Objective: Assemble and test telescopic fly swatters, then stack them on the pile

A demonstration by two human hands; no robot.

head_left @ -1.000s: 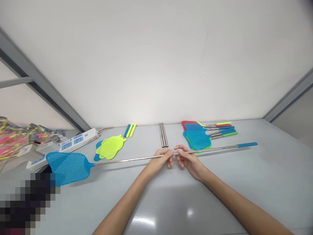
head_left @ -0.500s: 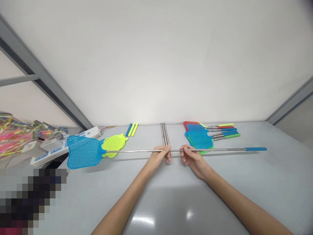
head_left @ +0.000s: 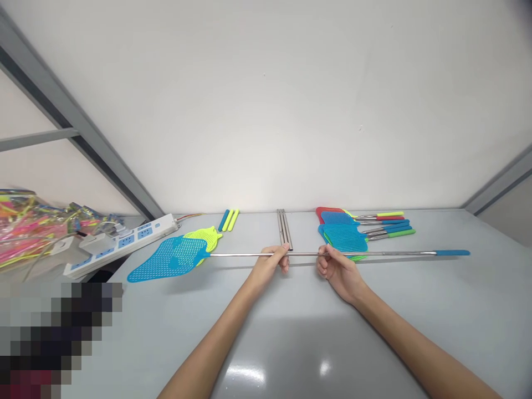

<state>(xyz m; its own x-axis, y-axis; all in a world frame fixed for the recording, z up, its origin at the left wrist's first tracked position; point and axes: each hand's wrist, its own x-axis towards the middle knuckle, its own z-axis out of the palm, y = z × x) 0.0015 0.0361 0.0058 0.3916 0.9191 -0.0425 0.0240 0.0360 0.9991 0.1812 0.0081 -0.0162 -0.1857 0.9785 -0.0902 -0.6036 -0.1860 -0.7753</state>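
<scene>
A long blue fly swatter (head_left: pixel 172 259) lies crosswise in front of me, its head at the left and its blue grip (head_left: pixel 452 252) at the right. Its thin metal rod passes through both hands just above the table. My left hand (head_left: pixel 271 263) pinches the rod near the middle, thumb on top. Farther right, my right hand (head_left: pixel 341 272) is closed on the same rod. Several bare metal tubes (head_left: pixel 285 230) lie behind my left hand. Yellow swatter heads (head_left: pixel 211 238) sit partly behind the blue one.
Several swatters with coloured grips are stacked at the right (head_left: pixel 344 237). Loose grips, one blue (head_left: pixel 223 220) and two yellow (head_left: pixel 233 220), lie at the back. On the left are a power strip (head_left: pixel 141 235) with plugs and plastic-wrapped colourful goods (head_left: pixel 45 230). A white wall rises behind.
The blue swatter head has turned from facing me to a slanted angle and come closer to my left hand. The grip end and my right hand have shifted slightly right.
</scene>
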